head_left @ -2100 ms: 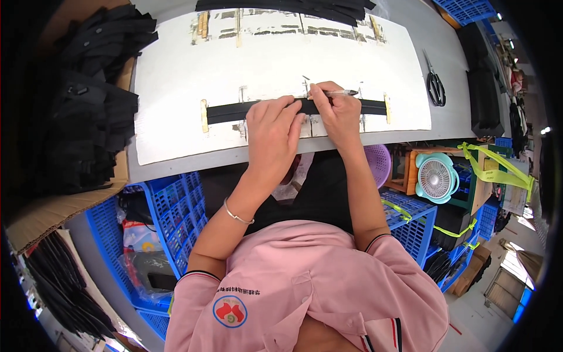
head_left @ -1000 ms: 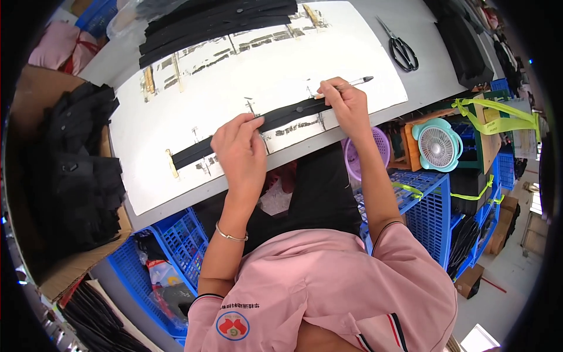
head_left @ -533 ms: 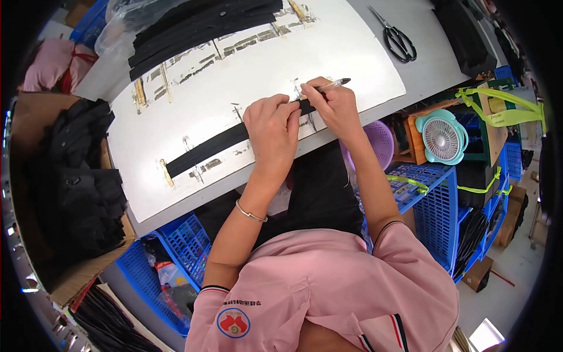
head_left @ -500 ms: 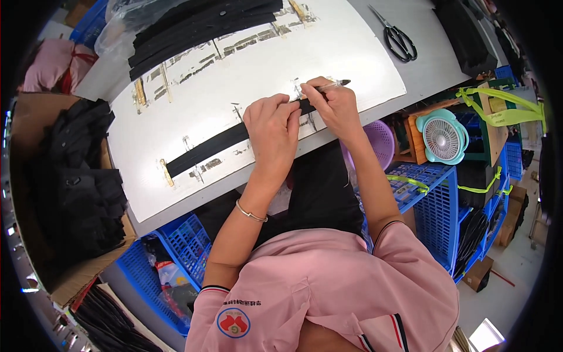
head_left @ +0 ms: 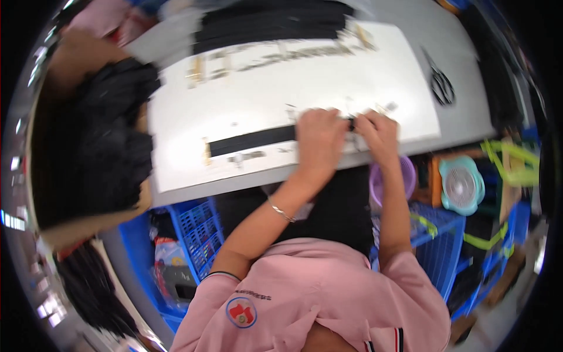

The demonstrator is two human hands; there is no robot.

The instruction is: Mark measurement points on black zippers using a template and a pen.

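A long black fabric strip (head_left: 252, 141) lies across the white board (head_left: 246, 100), nearly parallel to its near edge. Bent fingers of my left hand (head_left: 321, 138) press down on the strip right of its middle and cover part of it. Close on the right, my right hand (head_left: 380, 136) is closed with its fingertips at the strip's right part. The pen seen clearly in it earlier is smeared by motion now; a faint grey streak beside the knuckles is all that shows.
A stack of black fabric strips (head_left: 270, 26) lies at the board's far side, scissors (head_left: 441, 87) to its right. On the left stands a cardboard box (head_left: 76, 53) of black pieces. Blue crates (head_left: 199, 234), a purple basket (head_left: 404, 182) and a turquoise fan (head_left: 461, 185) are below the table.
The whole view has shifted and blurred, so the board sits further right and straighter. My right hand has turned, its fingers now more curled down at the strip; my left hand still presses the strip.
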